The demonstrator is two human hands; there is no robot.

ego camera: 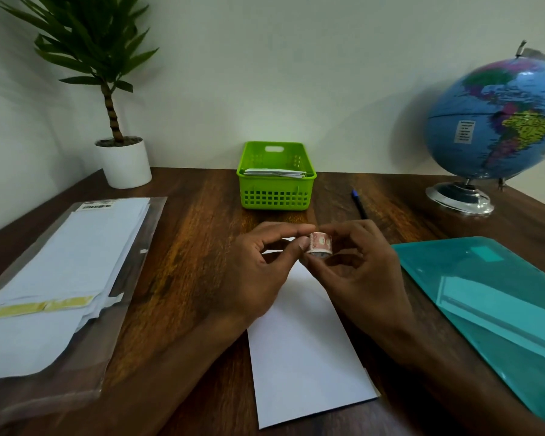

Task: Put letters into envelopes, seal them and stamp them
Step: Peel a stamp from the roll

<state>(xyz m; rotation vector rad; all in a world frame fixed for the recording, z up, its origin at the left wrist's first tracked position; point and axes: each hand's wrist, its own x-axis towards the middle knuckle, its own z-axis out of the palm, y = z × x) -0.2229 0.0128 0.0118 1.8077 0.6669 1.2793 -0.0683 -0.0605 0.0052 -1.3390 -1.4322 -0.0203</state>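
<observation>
Now both hands meet above the far end of the envelope [309,350], which lies flat on the counter [199,234]. Right hand [364,278] pinches the stamp roll [320,245] round its sides; left hand [258,272] pinches at the roll's loose edge with thumb and forefinger. Stamps look light, thin and easily torn, likely sticky underneath, so a stamp is best peeled by a corner, slowly. Envelope is light, stiffish paper; hold its edges, or press it flat.
</observation>
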